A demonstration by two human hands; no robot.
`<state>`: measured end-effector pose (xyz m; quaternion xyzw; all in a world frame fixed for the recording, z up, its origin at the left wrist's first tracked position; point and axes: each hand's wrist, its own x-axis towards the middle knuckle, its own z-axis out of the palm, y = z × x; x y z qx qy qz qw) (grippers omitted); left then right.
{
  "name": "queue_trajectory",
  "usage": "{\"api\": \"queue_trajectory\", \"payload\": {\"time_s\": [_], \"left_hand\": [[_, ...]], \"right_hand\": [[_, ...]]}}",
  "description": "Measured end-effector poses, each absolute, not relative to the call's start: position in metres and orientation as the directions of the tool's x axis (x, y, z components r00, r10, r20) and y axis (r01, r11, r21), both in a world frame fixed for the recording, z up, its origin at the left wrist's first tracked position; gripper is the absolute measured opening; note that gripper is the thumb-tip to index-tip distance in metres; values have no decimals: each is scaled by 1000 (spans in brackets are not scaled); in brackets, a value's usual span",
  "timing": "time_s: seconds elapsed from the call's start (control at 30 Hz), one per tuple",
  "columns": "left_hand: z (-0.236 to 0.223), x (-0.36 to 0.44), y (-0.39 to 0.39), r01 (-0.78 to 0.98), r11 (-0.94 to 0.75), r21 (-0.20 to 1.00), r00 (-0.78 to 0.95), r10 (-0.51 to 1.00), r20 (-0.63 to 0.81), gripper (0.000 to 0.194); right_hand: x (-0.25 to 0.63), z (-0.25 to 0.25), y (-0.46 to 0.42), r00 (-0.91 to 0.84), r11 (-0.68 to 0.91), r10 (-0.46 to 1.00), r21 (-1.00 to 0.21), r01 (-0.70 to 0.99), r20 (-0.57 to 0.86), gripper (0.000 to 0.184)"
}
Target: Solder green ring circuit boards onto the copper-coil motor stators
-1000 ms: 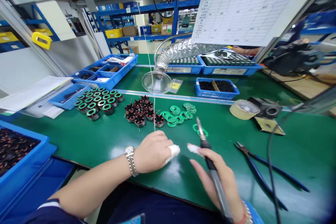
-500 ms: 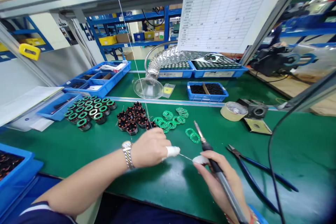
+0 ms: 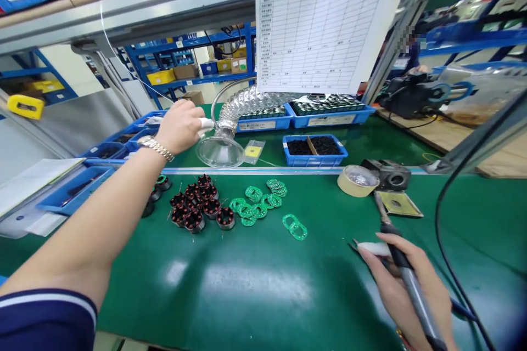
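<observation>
Beside the clear funnel [image 3: 221, 153], left hand [image 3: 181, 127] at arm's length.

Black-and-grey pen-shaped soldering iron [image 3: 414, 288] and thin silvery-white wire [image 3: 111, 48], one to each hand

Iron: slim metal tip, dark collar, grey barrel, darker rear end at the bottom edge of view. Held pen-fashion in the right hand [image 3: 433, 282], over the right side of the bench. Lay slantwise, tip forward and leaning left. Tip overlapped the left edge of the yellow sponge tray [image 3: 398, 204]; contact could not be told.

Wire: single slender strand, slack. Dropped from the upper left, bowed, then sloped down rightward to the raised, closed left hand [image 3: 181, 127]. Its end within the fingers was hidden.
</observation>
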<state>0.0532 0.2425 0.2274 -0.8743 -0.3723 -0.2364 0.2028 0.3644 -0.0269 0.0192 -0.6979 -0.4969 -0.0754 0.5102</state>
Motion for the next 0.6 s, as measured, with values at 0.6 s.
{"api": "queue_trajectory", "payload": {"time_s": [0.6], "left_hand": [[75,24,126,593,-788,-166,800,599,17,36]], "right_hand": [[349,10,-27,192,213,675,-437,874,713,27]]}}
